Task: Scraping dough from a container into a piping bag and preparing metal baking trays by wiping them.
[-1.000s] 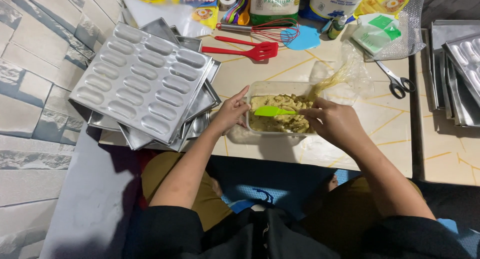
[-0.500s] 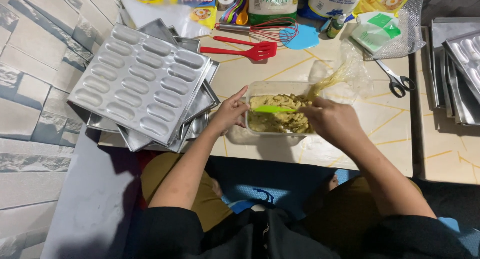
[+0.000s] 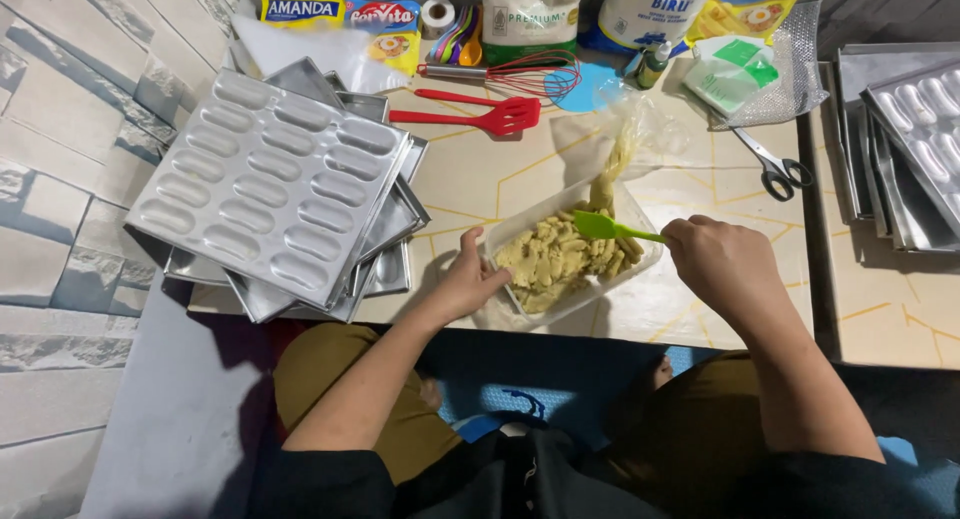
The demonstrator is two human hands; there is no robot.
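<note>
Right hand (image 3: 722, 269) is clamped on the handle of a green spatula (image 3: 612, 228), blade sitting on the dough (image 3: 556, 259) at the tub's centre-right. Left hand (image 3: 465, 284) is wrapped on the near-left corner of the clear tub (image 3: 520, 301), thumb up along the rim, bracing it. Versus a second ago: blade has shifted a little toward 3 o'clock across the dough, and the left hand stays on the same corner; tub hasn't moved on the tabletop (image 3: 500, 184). So it reads as ongoing working or scraping of the dough, not a transfer; dough is all in the tub, lumpy and pale yellow. A crumpled clear bag (image 3: 640, 139) sits at the tub's 12 o'clock, touching or overlapping the far rim, can't tell which. At 9–10 o'clock of the tub: a stack of metal moulds (image 3: 270, 184) with oval cavities, all cavities bare, near the left hand but not touching it. More moulds (image 3: 910, 129) at 2–3 o'clock, well apart. Red turner (image 3: 470, 117) and whisk (image 3: 520, 77) at 11–12 o'clock, scissors (image 3: 775, 169) at 2 o'clock, packets lined along the far edge. Nobody else's hands in view.
</note>
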